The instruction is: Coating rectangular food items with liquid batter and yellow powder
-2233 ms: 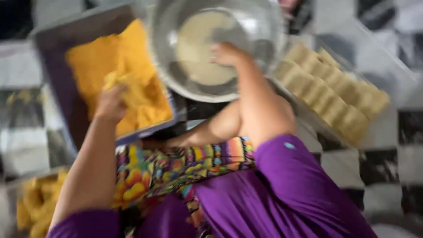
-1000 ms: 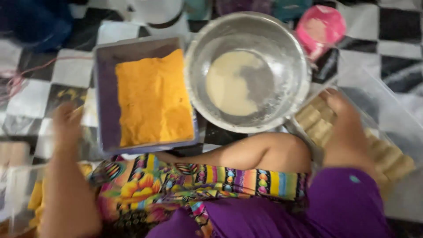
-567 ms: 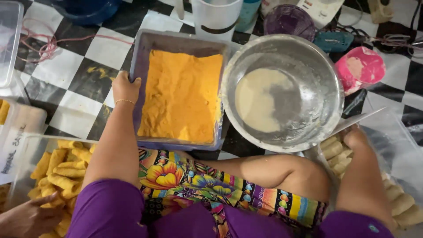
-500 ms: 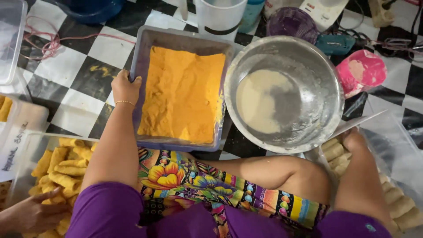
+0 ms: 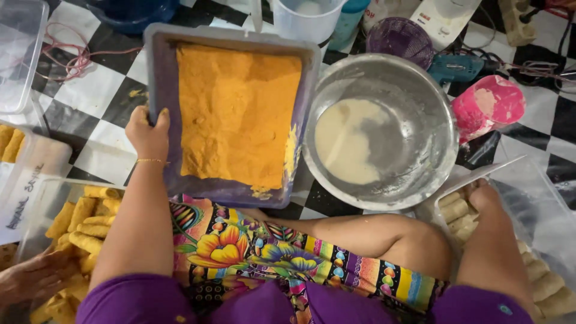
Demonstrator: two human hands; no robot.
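Note:
I sit on a checkered floor. My left hand grips the left rim of a grey tray filled with orange breadcrumbs. To its right stands a steel bowl with pale batter in the bottom. My right hand reaches into a clear container of pale uncoated rolls at the lower right; its fingers rest on the rolls, and I cannot tell whether they grip one.
A clear tub of crumb-coated rolls sits at the lower left, where another person's hand touches them. Behind stand a pink cup, a purple cup, a clear jug, a blue tool and cables.
The view has steadied and come closer. My left hand went from resting beside the tray to holding its left rim. My right hand stays at the container of pale rolls.

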